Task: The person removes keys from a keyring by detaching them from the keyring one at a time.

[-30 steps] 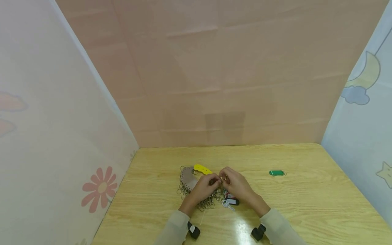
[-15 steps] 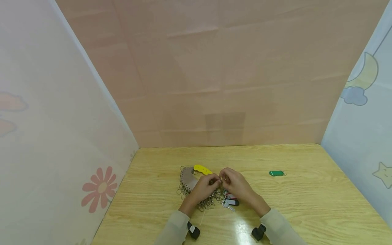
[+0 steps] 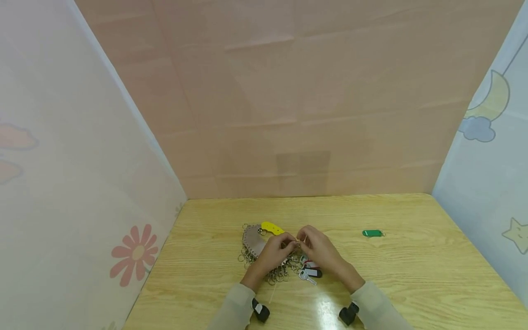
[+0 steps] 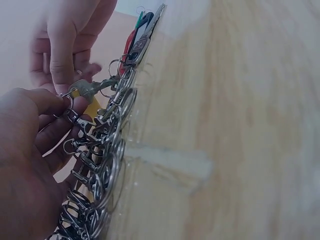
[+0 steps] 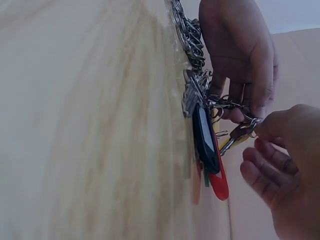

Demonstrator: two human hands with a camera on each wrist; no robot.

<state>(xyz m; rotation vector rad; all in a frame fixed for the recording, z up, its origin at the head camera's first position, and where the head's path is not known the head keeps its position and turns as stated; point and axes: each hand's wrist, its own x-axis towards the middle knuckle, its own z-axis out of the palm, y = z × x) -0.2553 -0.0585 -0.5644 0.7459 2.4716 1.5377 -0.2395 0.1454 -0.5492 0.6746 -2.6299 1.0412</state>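
In the left wrist view my left hand [image 4: 30, 150] pinches a small metal split ring [image 4: 69, 102] that is linked to a clasp. A key [image 4: 87, 89] hangs at that ring, by the fingertips of my right hand [image 4: 67, 45]. From the right wrist view, the right hand [image 5: 295, 155] has thumb and finger at the key's head [image 5: 242, 131], touching the ring. Many rings and clasps hang from a grey-brown curved piece [image 3: 252, 239] under the left hand [image 3: 272, 254]. Below the right hand [image 3: 321, 250] lie keys [image 3: 306, 276] and a black tag [image 3: 314, 272].
A yellow piece [image 3: 272, 228] lies behind the left hand. A green key tag [image 3: 372, 233] rests on the wooden table [image 3: 412, 275] to the right. A red tag [image 5: 220, 186] lies beside the black one. Patterned walls stand at both sides, a plain one behind.
Both hands stay nearly in place; their fingertips have shifted slightly at the ring, and the right fingers look a little more spread.
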